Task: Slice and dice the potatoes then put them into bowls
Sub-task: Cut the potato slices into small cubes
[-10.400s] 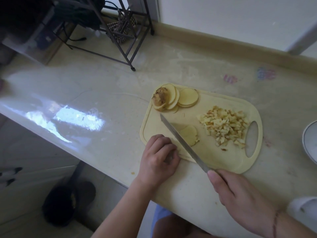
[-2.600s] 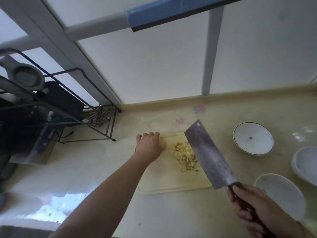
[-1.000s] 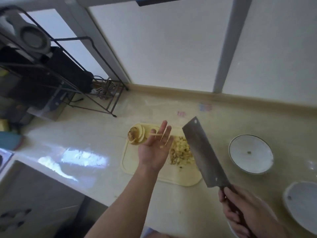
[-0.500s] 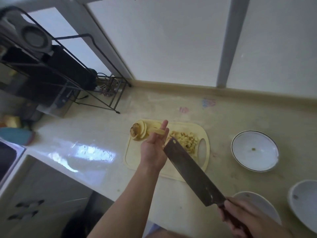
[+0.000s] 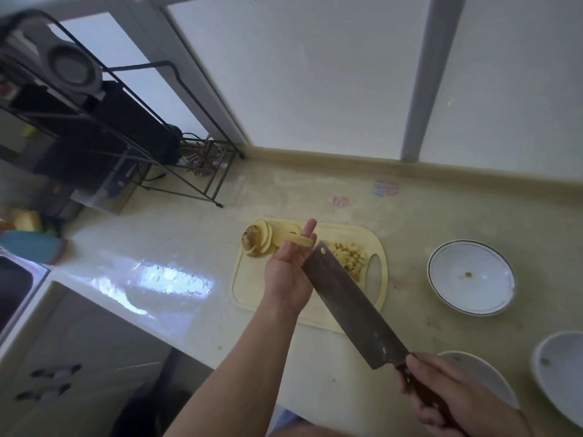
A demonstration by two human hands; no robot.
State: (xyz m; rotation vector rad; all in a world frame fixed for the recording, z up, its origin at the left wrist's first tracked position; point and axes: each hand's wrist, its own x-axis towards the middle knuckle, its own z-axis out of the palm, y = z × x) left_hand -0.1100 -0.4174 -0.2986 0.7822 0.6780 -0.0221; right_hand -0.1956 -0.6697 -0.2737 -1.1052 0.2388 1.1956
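A cream cutting board (image 5: 252,290) lies on the counter. Potato slices with a brown end piece (image 5: 257,239) are stacked at its far left corner, and a pile of diced potato (image 5: 348,257) sits near the handle hole. My left hand (image 5: 288,272) is raised above the board, palm up with fingers straight, and thin potato pieces (image 5: 299,239) lie across the fingers. My right hand (image 5: 451,395) grips the handle of a cleaver (image 5: 347,307), whose blade slants up against the left palm's edge. Three white bowls (image 5: 471,277) (image 5: 482,373) (image 5: 558,370) stand to the right.
A black wire rack (image 5: 132,143) with dark items stands at the back left of the counter. A sink edge (image 5: 15,279) shows at far left. The counter's front edge (image 5: 176,335) runs diagonally below my left arm. A window wall closes the back.
Over the last second the cleaver swung from upright on the right to lie against my raised left palm. My left hand stays lifted with potato pieces on it.
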